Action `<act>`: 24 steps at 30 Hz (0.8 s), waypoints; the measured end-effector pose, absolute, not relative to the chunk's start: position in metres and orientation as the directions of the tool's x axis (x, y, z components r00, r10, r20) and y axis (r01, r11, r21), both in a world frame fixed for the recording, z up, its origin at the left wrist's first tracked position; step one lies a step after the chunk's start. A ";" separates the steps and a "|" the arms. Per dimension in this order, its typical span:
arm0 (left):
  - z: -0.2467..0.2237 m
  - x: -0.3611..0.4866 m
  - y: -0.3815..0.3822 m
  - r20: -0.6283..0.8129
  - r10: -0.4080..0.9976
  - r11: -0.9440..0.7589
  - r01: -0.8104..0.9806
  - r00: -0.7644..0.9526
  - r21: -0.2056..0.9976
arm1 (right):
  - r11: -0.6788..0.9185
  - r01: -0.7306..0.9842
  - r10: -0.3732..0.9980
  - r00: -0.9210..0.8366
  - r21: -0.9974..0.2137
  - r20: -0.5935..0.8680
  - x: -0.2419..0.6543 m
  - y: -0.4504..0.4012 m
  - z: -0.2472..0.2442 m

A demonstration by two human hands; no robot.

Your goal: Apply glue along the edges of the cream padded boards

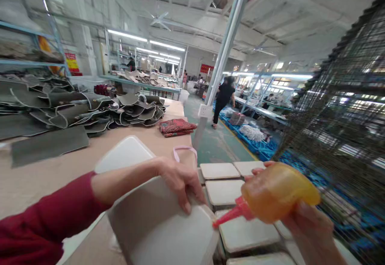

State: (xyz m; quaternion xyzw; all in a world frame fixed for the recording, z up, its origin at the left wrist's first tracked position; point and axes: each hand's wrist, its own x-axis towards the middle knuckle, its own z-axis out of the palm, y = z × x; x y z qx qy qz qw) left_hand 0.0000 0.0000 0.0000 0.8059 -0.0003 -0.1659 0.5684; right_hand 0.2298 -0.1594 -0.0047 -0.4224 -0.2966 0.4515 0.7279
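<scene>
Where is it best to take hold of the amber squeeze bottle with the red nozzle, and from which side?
Grip the amber squeeze bottle with the red nozzle around its wide rounded body, coming from behind and below, as the right hand does. The body probably fills a palm, and this leaves the thin nozzle free, pointing at the pale grey panel under the left hand.

I can read no text here. A yellow and red poster (72,62) on the left wall and a red banner (207,68) on the far wall carry characters, too blurred for me.
</scene>
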 end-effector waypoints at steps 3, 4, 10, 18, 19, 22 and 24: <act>0.003 -0.007 0.002 -0.248 -0.140 -0.323 0.193 0.959 0.927 | 0.250 -0.393 0.897 0.438 -0.885 0.059 0.231 -0.165 -0.006; 0.003 -0.010 0.003 -0.244 -0.118 -0.310 0.197 0.963 0.930 | 0.261 -0.382 0.896 0.438 -0.887 0.075 0.234 -0.167 -0.011; -0.001 -0.026 0.014 -0.236 0.012 -0.226 0.232 0.972 0.946 | 0.364 -0.240 0.881 0.404 -0.900 0.248 0.266 -0.166 -0.073; 0.000 -0.034 0.025 -0.268 0.047 -0.120 0.272 0.962 0.955 | 0.393 -0.178 0.840 0.469 -0.902 0.273 0.260 -0.158 -0.093; 0.001 -0.035 0.026 -0.273 0.047 -0.113 0.277 0.961 0.954 | 0.388 -0.173 0.840 0.470 -0.905 0.270 0.260 -0.157 -0.094; 0.004 -0.035 0.028 -0.282 0.057 -0.083 0.286 0.958 0.955 | 0.371 -0.108 0.828 0.488 -0.922 0.276 0.262 -0.155 -0.095; 0.006 -0.035 0.029 -0.282 0.072 -0.059 0.286 0.957 0.956 | 0.373 -0.041 0.804 0.512 -0.927 0.301 0.260 -0.153 -0.091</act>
